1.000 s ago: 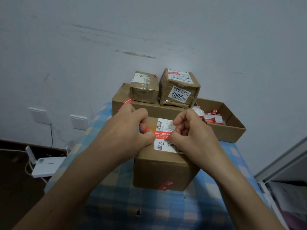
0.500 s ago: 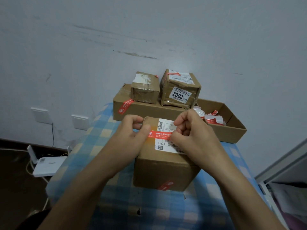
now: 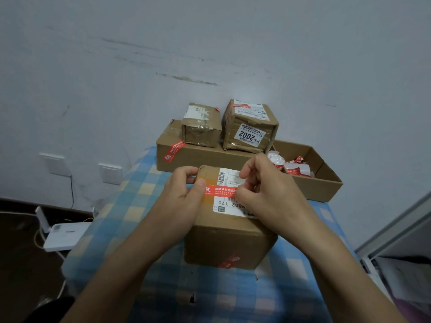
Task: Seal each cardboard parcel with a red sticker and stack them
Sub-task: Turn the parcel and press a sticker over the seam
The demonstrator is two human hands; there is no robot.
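We count one desk (image 3: 140, 206), under a blue checked cloth, carrying four closed cardboard parcels and one open box. We place everything from the near parcel (image 3: 228, 243), which stands mid-desk beneath both hands. Directly behind it lies the flat parcel (image 3: 205, 159), the widest of the four. Behind it to the right sits the open box (image 3: 324, 185). Farther behind it, the left small parcel (image 3: 201, 129) and the right small parcel (image 3: 250, 127) stand side by side on top of the flat parcel.

Our left hand (image 3: 179, 203) is at the near parcel's top left, with its fingers curled and its thumb holding down the left end of the red sticker (image 3: 220, 191). Our right hand (image 3: 270, 197) is at the top right, and its curled fingers pinch the sticker's other end. The red sticker lies on the near parcel's top with its long axis running left to right, and it crosses the white label (image 3: 229, 203). One more red strip (image 3: 229, 261) marks the near parcel's front face, low down.

A second ago our hands were nearly touching over the sticker. Now they are spread apart and more of the sticker shows. The near parcel has not shifted.
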